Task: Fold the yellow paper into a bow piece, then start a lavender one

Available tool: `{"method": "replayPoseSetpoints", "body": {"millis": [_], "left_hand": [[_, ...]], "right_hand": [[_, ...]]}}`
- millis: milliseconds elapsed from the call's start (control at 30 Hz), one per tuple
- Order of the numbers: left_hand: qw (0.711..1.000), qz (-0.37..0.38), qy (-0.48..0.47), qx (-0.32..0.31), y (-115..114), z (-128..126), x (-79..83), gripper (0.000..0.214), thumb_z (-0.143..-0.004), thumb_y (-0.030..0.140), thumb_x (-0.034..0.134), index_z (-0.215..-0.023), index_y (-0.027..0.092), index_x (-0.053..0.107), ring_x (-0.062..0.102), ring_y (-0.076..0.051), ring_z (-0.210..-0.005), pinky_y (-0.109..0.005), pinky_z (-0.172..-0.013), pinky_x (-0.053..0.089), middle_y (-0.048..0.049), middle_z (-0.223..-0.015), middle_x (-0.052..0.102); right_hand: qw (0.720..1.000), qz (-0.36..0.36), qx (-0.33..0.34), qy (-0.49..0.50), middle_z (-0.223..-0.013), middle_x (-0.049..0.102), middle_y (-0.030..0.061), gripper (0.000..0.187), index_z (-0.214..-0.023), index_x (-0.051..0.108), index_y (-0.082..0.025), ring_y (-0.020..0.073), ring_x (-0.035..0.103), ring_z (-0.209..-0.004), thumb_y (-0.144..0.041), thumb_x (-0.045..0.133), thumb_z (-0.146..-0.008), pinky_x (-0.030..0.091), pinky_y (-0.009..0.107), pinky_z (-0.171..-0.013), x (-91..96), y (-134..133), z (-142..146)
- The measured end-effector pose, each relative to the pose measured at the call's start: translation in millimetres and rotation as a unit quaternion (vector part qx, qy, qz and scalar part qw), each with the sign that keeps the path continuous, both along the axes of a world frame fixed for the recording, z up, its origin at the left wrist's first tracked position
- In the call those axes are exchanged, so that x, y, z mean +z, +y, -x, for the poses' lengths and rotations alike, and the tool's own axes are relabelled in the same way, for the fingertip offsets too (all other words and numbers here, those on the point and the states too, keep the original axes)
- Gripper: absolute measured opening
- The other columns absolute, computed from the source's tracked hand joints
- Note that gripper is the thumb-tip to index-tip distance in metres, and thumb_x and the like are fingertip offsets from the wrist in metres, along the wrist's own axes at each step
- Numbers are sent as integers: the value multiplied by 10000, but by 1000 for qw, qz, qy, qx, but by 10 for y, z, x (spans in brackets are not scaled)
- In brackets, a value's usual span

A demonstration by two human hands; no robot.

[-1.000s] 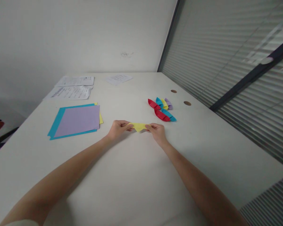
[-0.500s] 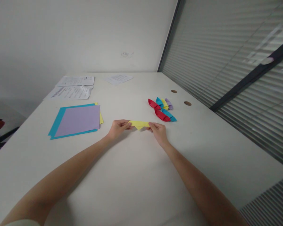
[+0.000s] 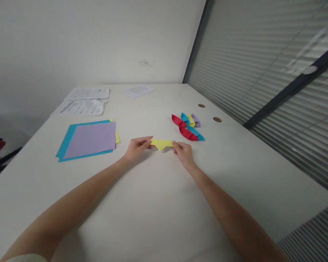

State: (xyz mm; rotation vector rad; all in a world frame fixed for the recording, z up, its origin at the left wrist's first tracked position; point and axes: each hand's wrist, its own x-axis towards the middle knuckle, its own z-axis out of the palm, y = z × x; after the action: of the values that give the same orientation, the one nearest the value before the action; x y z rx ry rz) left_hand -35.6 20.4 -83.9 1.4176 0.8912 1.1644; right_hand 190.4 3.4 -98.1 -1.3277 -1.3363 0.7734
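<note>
Folded yellow paper strip [image 3: 166,143], triangular flap [image 3: 160,147] toward the person, over the white tabletop [image 3: 153,203]: left hand [image 3: 136,148] pinching its left end, right hand [image 3: 184,151] its right. Left of the strip, stacked purple, blue and yellow paper sheets [image 3: 91,140]; beyond it, rightward, small folded red, blue, yellow and purple paper pieces [image 3: 187,133].

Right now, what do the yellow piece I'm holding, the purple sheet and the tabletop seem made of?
Yellow piece: likely matte paper, judging by its thin edges and folded point. Purple sheet: probably matte paper too, flat with straight edges and no glare. Tabletop: smooth, plain white, perhaps laminate or painted board; the look leaves it open.
</note>
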Motion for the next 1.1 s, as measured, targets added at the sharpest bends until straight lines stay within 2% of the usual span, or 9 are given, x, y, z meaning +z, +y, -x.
{"method": "replayPoseSetpoints", "body": {"millis": [100,200,300,433,567,733,833,967,1100], "left_hand": [[984,-154,93,-17,-42,2,21,475,-767,442,726,-1146,157,691,684,-210,-959,-345,-840,575,-145,-1204,666],[952,-258,167,15,-60,12,23,326,-841,377,662,-1107,193,707,660,-178,-951,-293,-796,555,-125,-1165,668],[940,-268,209,44,-35,34,-4,263,-892,366,595,-1042,195,726,654,-163,-869,-271,-744,533,-101,-1005,699],[939,-218,261,62,26,67,-50,289,-903,399,558,-1013,197,732,650,-170,-789,-275,-713,522,-83,-938,708],[931,-213,288,74,70,83,-98,328,-919,416,518,-944,187,752,656,-188,-863,-310,-789,527,-116,-1078,680],[908,-277,306,66,95,82,-154,302,-929,382,525,-933,186,754,631,-162,-838,-295,-750,525,-112,-1076,646],[882,-317,344,57,90,82,-157,243,-932,298,537,-948,179,748,608,-164,-791,-279,-700,496,-92,-898,666],[857,-330,394,37,64,78,-139,182,-911,236,569,-940,174,738,609,-167,-756,-282,-687,471,-76,-849,686],[848,-345,400,46,25,59,-123,235,-891,234,602,-1101,167,684,625,-186,-804,-313,-746,478,-81,-915,703]], "right_hand": [[1000,20,-17,12,-409,471,-26,472,-532,610,-173,96,376,-397,-569,578,-788,273,250,-422,-11,2,3],[999,44,-16,8,-397,454,-29,469,-494,561,-181,95,369,-385,-538,571,-797,278,252,-417,-12,-10,16],[999,19,-9,-32,-457,499,-9,469,-539,584,-179,120,442,-443,-520,512,-854,344,259,-455,11,-36,35],[978,-133,-4,-160,-875,639,74,294,-921,699,-180,206,603,-827,-438,570,-867,490,313,-691,33,-66,45],[943,-197,12,-269,-1035,598,101,327,-1156,649,-220,255,564,-1032,-342,628,-853,465,418,-942,-1,-71,21],[925,-224,-34,-305,-1127,553,115,529,-1374,489,-233,268,528,-1087,-341,611,-872,438,456,-970,5,-87,6],[905,-255,-32,-340,-1098,573,106,421,-1283,578,-223,251,531,-1059,-330,619,-877,430,427,-938,40,-113,17],[878,-260,24,-401,-932,657,49,120,-950,714,-241,215,545,-926,-261,607,-898,399,388,-835,49,-129,33],[876,-250,34,-411,-847,664,32,102,-853,717,-239,203,536,-870,-246,623,-892,377,371,-780,10,-111,33]]}}
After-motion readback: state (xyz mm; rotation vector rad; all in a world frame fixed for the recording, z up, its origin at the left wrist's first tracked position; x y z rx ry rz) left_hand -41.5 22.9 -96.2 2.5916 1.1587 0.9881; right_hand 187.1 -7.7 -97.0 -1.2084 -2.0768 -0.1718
